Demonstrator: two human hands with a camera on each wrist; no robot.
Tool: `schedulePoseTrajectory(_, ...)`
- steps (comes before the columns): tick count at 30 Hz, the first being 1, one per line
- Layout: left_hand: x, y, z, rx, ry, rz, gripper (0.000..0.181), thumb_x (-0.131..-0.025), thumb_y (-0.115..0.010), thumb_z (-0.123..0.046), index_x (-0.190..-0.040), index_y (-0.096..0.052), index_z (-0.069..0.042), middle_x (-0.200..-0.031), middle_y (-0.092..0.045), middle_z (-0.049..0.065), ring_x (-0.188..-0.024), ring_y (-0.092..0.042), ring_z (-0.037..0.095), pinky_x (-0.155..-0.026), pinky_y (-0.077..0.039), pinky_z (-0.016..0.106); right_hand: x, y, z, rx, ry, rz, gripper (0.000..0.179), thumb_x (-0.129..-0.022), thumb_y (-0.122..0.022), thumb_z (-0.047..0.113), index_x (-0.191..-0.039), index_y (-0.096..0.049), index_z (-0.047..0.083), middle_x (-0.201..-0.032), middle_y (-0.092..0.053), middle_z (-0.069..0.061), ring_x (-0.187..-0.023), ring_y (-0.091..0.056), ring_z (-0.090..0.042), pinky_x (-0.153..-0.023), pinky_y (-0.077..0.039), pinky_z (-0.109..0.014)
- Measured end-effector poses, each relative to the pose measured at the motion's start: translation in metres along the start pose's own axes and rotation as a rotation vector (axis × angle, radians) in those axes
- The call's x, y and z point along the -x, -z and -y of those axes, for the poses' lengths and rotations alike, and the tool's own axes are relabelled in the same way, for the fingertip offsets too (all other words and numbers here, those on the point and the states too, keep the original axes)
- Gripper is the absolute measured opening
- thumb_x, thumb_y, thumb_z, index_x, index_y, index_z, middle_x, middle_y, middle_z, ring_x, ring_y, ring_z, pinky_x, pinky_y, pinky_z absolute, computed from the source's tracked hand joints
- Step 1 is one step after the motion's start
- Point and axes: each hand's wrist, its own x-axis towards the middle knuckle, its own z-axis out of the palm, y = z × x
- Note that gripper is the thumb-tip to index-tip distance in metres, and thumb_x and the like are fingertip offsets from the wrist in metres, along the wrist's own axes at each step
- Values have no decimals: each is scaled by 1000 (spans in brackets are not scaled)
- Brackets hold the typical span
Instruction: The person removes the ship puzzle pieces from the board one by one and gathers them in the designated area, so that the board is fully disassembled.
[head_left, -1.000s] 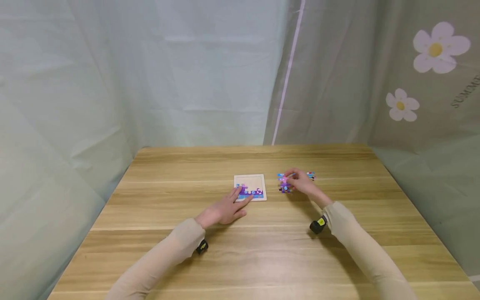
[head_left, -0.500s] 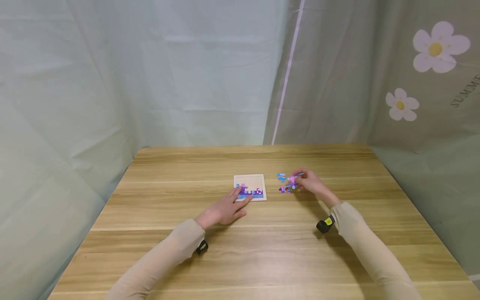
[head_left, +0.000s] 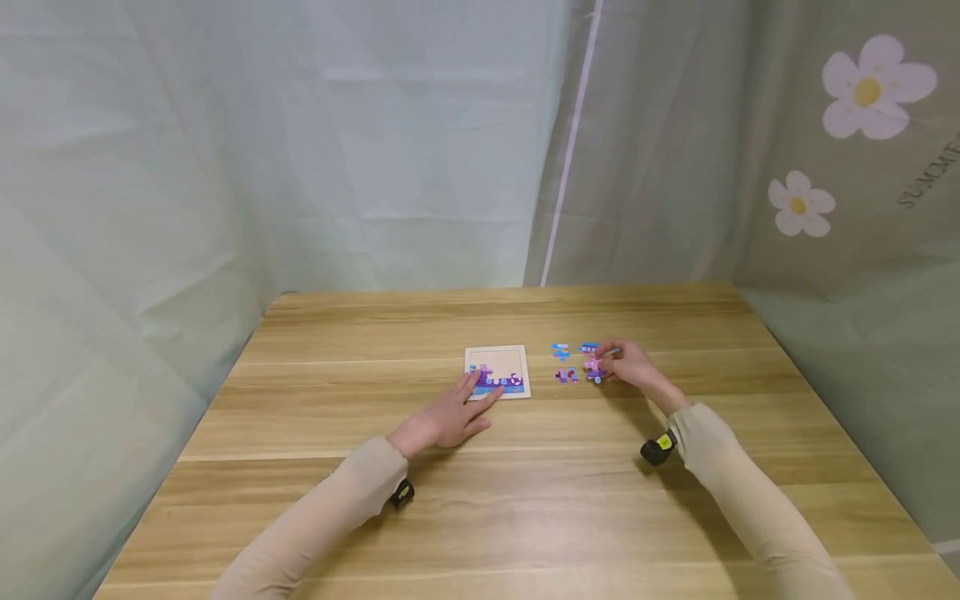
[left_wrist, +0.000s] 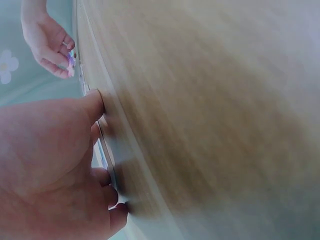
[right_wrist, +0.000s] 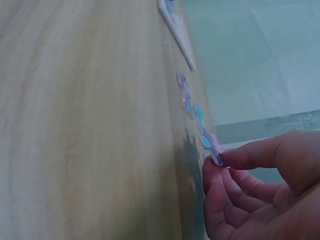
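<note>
"What's the right hand pinching?"

"A purple-and-pink jigsaw piece, by its edge; loose pieces lie just left of those fingertips."

"And the left hand?"

"Fingers spread, resting on the puzzle tray. That slight edge grip could slip, dropping the piece."

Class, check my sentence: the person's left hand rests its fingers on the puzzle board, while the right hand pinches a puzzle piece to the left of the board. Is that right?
Not quite: the puzzle piece that the right hand pinches is to the right of the puzzle board, as the head view shows. The left hand does rest its fingers on the board.
</note>
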Motion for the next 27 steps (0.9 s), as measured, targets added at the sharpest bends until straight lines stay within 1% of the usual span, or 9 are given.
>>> schedulePoseTrajectory(3, 1, 2, 0, -10, 9, 5, 56, -105, -38, -33, -156, -19, -20, -160, -1, 29, -148, -6, 43, -120, -18, 55, 2, 0, 1, 24, -8, -14, 27, -90, -59, -1, -114, -55, -13, -85, -64, -7, -66, -58, -6, -58, -53, -20)
schedulePoseTrajectory(5, 2, 3, -1, -16, 17, 11, 56, -104, -39, -33, -156, -20, -19, -160, -2, 28, -149, -7, 43, -120, -19, 55, 3, 0, 1, 29, -10, -21, 27, -89, -60, -1, -113, -56, -13, -87, -65, -10, -66, -59, -7, -58, -53, -21)
schedulePoseTrajectory(9, 2, 2, -2, -35, 26, 16, 56, -105, -37, -36, -156, -20, -22, -160, -2, 27, -149, -8, 42, -120, -20, 55, 4, -1, 0, 63, -20, -50, 28, -87, -64, 1, -111, -59, -12, -90, -68, -17, -67, -61, -9, -58, -54, -23)
schedulePoseTrajectory(14, 1, 2, -2, -38, 26, 3, 56, -104, -36, -39, -155, -20, -24, -161, -3, 26, -149, -8, 41, -119, -22, 55, 5, -1, 1, 123, -39, -84, 26, -86, -67, 4, -106, -61, -9, -90, -69, -17, -66, -61, -9, -59, -55, -23)
schedulePoseTrajectory(20, 1, 2, -2, -37, 16, -3, 55, -104, -36, -38, -155, -21, -24, -161, -3, 26, -149, -8, 40, -119, -22, 55, 2, 0, 2, 155, -43, -109, 22, -85, -67, 5, -102, -64, -7, -91, -70, -18, -63, -60, -8, -57, -54, -22)
schedulePoseTrajectory(22, 1, 3, -2, -35, 11, -2, 55, -104, -37, -38, -155, -21, -24, -160, -3, 26, -149, -8, 41, -119, -22, 55, 1, -1, 0, 173, -34, -121, 20, -84, -68, 5, -100, -65, -7, -88, -71, -17, -62, -59, -9, -56, -54, -22)
schedulePoseTrajectory(24, 2, 4, -2, -30, 11, 0, 55, -104, -37, -37, -155, -21, -23, -160, -4, 27, -149, -8, 41, -119, -22, 55, 1, -1, 0, 183, -15, -137, 16, -83, -69, 5, -95, -66, -5, -80, -70, -13, -59, -59, -9, -53, -53, -21)
schedulePoseTrajectory(27, 2, 5, -3, -31, 26, 21, 55, -104, -37, -38, -155, -21, -24, -160, -3, 26, -150, -6, 40, -120, -22, 54, 1, -2, 0, 199, 9, -153, 13, -80, -69, 4, -90, -67, -4, -72, -68, -8, -56, -57, -8, -50, -51, -20)
